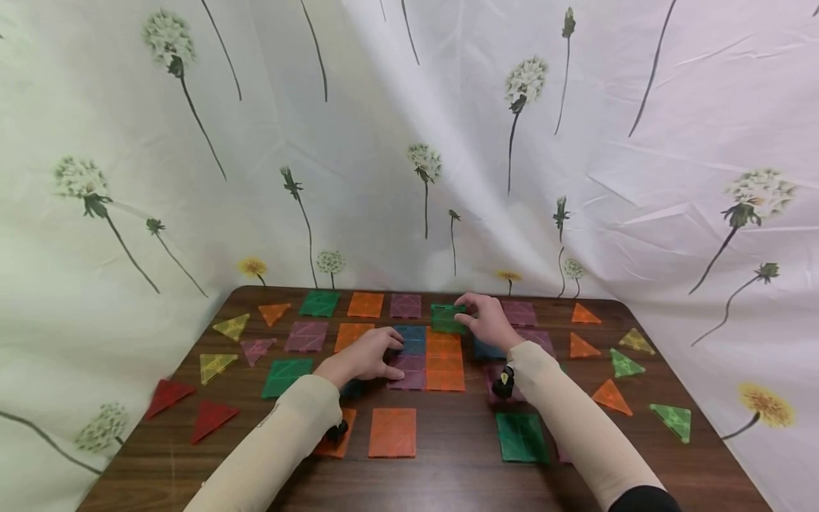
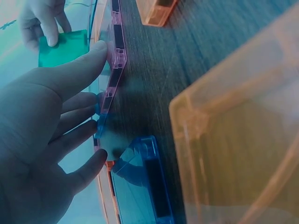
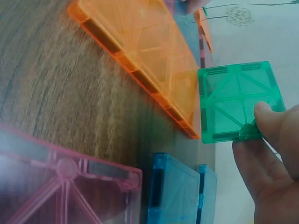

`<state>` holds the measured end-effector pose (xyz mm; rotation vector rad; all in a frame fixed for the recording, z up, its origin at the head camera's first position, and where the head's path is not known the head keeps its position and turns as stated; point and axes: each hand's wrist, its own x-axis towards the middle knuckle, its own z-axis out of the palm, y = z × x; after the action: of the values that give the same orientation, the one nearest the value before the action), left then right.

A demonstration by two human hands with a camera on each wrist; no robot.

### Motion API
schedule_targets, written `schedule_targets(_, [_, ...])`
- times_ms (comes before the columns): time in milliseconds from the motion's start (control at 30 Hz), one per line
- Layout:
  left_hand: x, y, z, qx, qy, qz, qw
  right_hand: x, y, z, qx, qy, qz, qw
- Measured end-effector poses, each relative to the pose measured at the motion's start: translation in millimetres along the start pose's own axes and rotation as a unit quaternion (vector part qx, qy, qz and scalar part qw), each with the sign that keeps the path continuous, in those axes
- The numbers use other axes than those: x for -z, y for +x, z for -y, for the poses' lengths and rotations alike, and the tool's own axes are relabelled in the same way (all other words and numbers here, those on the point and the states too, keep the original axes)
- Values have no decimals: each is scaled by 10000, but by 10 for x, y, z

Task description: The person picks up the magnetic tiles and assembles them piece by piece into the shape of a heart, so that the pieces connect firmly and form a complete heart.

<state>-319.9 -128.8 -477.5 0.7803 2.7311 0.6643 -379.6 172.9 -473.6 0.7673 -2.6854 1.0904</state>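
My right hand [image 1: 489, 320] pinches a translucent green square tile [image 3: 240, 100] between thumb and fingers. That tile stands tilted up at the far edge of the joined orange tiles [image 1: 444, 359]. My left hand [image 1: 371, 354] rests with spread, relaxed fingers on the joined purple tile [image 1: 407, 372] and blue tile [image 1: 409, 340], left of the orange pair. In the left wrist view the thumb touches the purple tile's edge, and a loose blue tile [image 2: 140, 186] lies below the fingers.
Loose square tiles lie around, such as an orange tile [image 1: 392, 432] in front and a green tile [image 1: 521, 437] at front right. Triangles flank them: red triangles [image 1: 214, 421] on the left, a light green triangle [image 1: 673, 421] on the right. A flowered curtain [image 1: 384, 213] hangs behind the table.
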Motion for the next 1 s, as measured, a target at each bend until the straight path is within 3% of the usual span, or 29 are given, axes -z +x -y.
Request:
schedule_targets(567, [9, -3, 5, 7, 9, 34, 10000, -92, 38, -119, 231, -255, -559, 9978])
schedule_targets(1000, [16, -12, 0, -33, -15, 41, 10000, -148, 39, -39, 224, -197, -640, 9975])
